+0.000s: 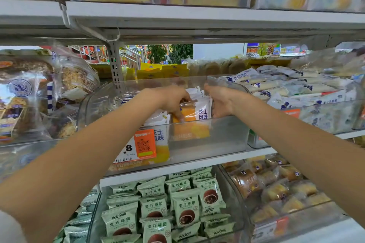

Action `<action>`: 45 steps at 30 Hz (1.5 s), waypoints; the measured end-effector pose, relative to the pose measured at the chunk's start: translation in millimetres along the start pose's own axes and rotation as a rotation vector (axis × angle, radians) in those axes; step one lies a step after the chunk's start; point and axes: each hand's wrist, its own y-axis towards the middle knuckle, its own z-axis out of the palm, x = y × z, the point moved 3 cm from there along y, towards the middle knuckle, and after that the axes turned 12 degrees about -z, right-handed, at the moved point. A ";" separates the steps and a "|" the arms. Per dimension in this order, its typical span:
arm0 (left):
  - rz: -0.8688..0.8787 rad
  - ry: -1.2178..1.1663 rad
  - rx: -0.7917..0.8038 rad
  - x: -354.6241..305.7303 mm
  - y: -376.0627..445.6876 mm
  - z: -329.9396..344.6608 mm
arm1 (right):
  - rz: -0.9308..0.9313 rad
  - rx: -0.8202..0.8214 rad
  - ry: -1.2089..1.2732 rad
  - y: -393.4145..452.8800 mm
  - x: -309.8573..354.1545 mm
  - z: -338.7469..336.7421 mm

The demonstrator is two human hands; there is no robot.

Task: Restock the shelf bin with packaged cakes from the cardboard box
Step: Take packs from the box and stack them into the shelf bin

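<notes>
Both hands [173, 100] [219, 102] round cake pkts [199, 110] in clear bin [207, 140].

Cakes [194, 112]: white wrappers, blue characters, orange-yellow panel. Bin [207, 140] clear; its tag [145, 143] orange and white. Below the bin, packs [184, 206] pale green.

The right hand [219, 102] hides its fingertips behind the packaged cakes [198, 109]; upper shelf labels blur.

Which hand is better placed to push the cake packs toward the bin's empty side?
Probably the left hand: it already grips the cake packs in the clear bin. The right hand sits open beside them, blocking that side.
</notes>
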 end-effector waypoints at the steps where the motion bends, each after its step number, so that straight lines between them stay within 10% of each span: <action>1: -0.005 0.000 0.001 1.1 -0.8 -0.7 | 0.003 0.013 0.034 -0.8 -0.2 1.4; 9: -0.059 -0.083 0.031 -2.3 -7.7 -2.1 | -0.055 0.002 -0.105 -16.0 7.9 5.8; 15: 0.054 -0.165 -0.332 -13.1 -54.0 -22.6 | -0.522 -0.187 -0.666 -65.6 41.7 3.1; 23: 0.271 -0.344 -0.543 -68.8 -175.0 30.8 | -1.104 -0.340 -0.397 -191.6 -29.7 34.5; 27: 0.130 -0.471 -0.435 -76.1 -253.5 140.3 | -0.764 -0.083 -0.421 -241.4 -174.4 59.8; 30: 0.043 -0.362 0.038 -85.2 -294.3 253.4 | -0.280 0.251 -0.514 -260.2 -293.8 82.9; 36: -0.354 -0.418 0.705 -73.5 -377.8 445.2 | 0.127 1.035 -0.963 -304.0 -403.1 142.9; 45: -0.511 -0.538 0.795 -71.7 -443.6 518.1 | 0.107 0.779 -1.226 -303.0 -530.4 188.2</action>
